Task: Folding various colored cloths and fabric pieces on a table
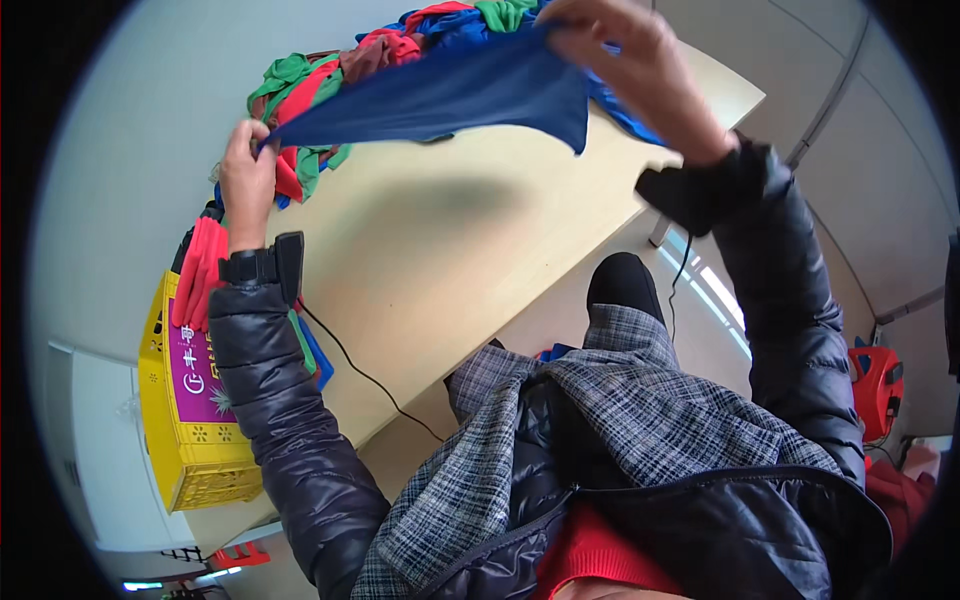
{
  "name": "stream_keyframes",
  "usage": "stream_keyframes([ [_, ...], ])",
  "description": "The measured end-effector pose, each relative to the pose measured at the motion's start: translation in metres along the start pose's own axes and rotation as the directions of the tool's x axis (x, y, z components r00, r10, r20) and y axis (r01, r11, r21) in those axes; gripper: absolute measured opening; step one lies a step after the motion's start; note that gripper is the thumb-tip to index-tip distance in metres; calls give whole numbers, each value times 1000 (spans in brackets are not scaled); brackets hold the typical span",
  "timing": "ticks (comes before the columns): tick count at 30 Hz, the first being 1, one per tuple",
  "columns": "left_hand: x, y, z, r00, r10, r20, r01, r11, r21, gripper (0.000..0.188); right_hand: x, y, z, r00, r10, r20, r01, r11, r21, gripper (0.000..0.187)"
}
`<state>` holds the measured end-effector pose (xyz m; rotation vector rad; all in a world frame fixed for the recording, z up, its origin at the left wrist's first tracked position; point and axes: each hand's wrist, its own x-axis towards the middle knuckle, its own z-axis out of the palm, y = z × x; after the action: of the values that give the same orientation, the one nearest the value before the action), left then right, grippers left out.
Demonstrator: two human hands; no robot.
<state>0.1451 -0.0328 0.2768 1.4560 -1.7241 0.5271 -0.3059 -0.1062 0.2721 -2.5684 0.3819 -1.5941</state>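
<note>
A dark blue piece of cloth (440, 95) is stretched in the air above the table, its lower edge hanging loose. My left hand (247, 180) pinches its narrow left end. At the upper right, my right hand (625, 50) grips the opposite end, its fingers slightly blurred. Behind the cloth lies a heap of crumpled fabric pieces (300, 95) in red, green, blue and maroon, partly hidden by it. More bright blue fabric (622, 108) lies below my right hand.
The pale wooden table (440, 270) carries the heap along its far side. At the left stands a yellow plastic crate (215, 460) with folded red fabric (203, 265) at its top. A black cable (350, 355) crosses the table edge. A red object (873, 385) sits at the far right.
</note>
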Motion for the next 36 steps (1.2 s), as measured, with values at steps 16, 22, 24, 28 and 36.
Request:
stream_keyframes([
  [16,-282,101,61,771,-346,534,527,818,-231,17,-188,-84,258,822,83,563,-341,864,370,9],
  [22,-318,140,54,831,-299,469,360,932,-45,28,-183,-7,214,867,407,287,-462,872,159,11],
  [24,-312,148,58,840,-287,460,324,946,-2,31,-191,54,178,806,565,179,-560,824,-79,15],
  [28,-312,153,55,858,-238,456,252,967,32,35,-197,99,168,690,701,181,-607,696,-382,21],
  [36,-318,160,53,871,-184,455,148,982,113,34,-168,110,178,485,813,321,-691,582,-429,26],
])
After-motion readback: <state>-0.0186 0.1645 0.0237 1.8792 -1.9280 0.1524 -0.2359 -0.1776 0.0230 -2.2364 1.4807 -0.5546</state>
